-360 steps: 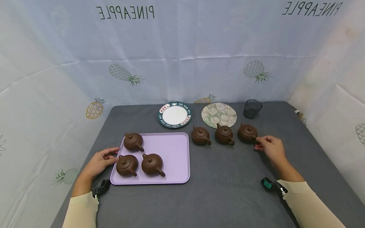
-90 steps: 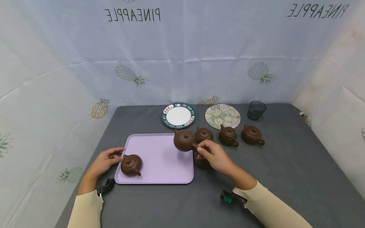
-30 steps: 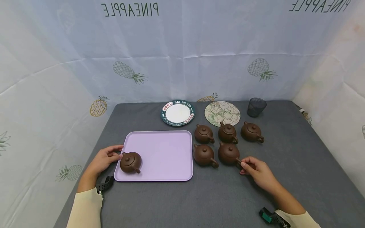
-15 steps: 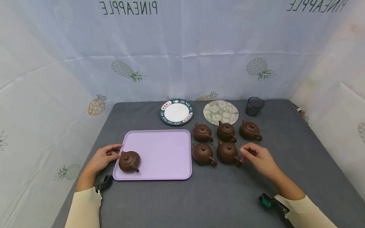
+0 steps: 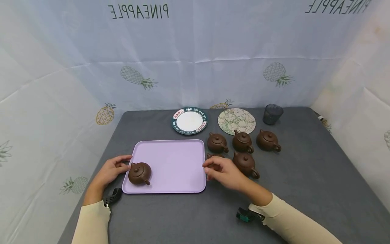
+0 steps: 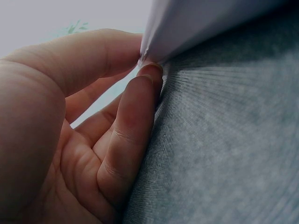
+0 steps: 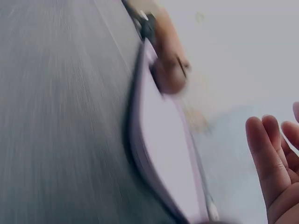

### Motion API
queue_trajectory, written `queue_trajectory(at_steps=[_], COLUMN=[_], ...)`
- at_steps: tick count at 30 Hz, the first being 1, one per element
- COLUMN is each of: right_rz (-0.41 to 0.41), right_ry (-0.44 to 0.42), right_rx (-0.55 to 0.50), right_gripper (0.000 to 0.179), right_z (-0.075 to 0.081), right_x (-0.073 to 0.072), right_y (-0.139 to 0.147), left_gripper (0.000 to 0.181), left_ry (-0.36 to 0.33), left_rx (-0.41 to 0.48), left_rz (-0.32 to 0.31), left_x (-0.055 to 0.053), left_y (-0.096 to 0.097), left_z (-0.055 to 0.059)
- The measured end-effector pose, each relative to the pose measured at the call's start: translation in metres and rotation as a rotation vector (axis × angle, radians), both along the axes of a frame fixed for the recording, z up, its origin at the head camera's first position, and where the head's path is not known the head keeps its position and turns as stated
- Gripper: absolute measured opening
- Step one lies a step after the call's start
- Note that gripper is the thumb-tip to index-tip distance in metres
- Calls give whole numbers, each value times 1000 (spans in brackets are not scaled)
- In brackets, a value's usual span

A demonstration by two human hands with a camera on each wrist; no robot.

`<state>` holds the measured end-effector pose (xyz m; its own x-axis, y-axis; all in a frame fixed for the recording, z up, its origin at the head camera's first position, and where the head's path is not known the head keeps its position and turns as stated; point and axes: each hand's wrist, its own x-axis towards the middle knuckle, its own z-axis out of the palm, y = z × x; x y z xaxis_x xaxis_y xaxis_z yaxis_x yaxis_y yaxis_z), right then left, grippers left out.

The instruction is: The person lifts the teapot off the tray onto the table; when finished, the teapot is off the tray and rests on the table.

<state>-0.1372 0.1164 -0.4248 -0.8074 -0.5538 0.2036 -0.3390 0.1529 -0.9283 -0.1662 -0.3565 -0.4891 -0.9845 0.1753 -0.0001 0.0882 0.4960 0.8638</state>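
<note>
A lilac tray [image 5: 175,166] lies on the left of the table with one brown teapot [image 5: 139,173] in its near left corner. My left hand [image 5: 109,171] grips the tray's left edge; in the left wrist view the thumb and fingertips meet at its rim. Reaching leftward, my right hand [image 5: 223,171] has its fingers near the tray's right edge and holds nothing. That hand partly covers a teapot [image 5: 215,156] beside the tray. To the right of it stands another teapot [image 5: 244,162], uncovered. The right wrist view is blurred but shows loosely bent fingers [image 7: 266,154].
A back row holds three more teapots: left [image 5: 217,142], middle [image 5: 242,141] and right [image 5: 268,140]. Behind them lie a green-rimmed plate [image 5: 189,121] and a round patterned mat [image 5: 236,121]. A dark cup [image 5: 272,114] stands at the back right. Pineapple-print cloth [image 5: 195,51] surrounds the table.
Two teapots have gone from the tray to a front row on its right. My right hand has let go of the second and swung left to the tray; my left hand stays put.
</note>
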Motion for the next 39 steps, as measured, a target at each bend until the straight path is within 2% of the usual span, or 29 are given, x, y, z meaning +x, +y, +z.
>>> queue_trajectory(at_steps=[3, 6, 11, 17, 22, 28, 36, 38, 39], right_rz=[69, 95, 63, 51, 23, -39, -55, -62, -62], right_ry=[8, 0, -29, -57, -5, 58, 110, 95, 58], right_rx=[16, 55, 122, 168, 184, 251, 295, 281, 262], right_gripper=[14, 16, 11, 15, 18, 23, 14, 12, 12], right_z=[-6, -13, -26, -37, -40, -46, -48, -48, -49], right_x=[3, 3, 0, -4, -4, -4, -7, -8, -7], right_y=[-31, -61, -108, -150, -178, -196, -198, -199, -199], left_gripper=[45, 44, 43, 44, 44, 45, 44, 43, 43], left_ry=[10, 18, 17, 15, 10, 6, 6, 7, 7], left_rx=[-1, -10, -23, -8, -22, -42, -34, -30, -27], left_rz=[3, -5, -13, -5, 4, -1, -11, -14, -14], left_x=[0, 0, 0, 1, 5, 3, -1, -1, -1], left_y=[0, 0, 2, 2, -1, -4, 1, 1, 1], left_z=[0, 1, 4, 0, 1, 4, 4, 3, 4])
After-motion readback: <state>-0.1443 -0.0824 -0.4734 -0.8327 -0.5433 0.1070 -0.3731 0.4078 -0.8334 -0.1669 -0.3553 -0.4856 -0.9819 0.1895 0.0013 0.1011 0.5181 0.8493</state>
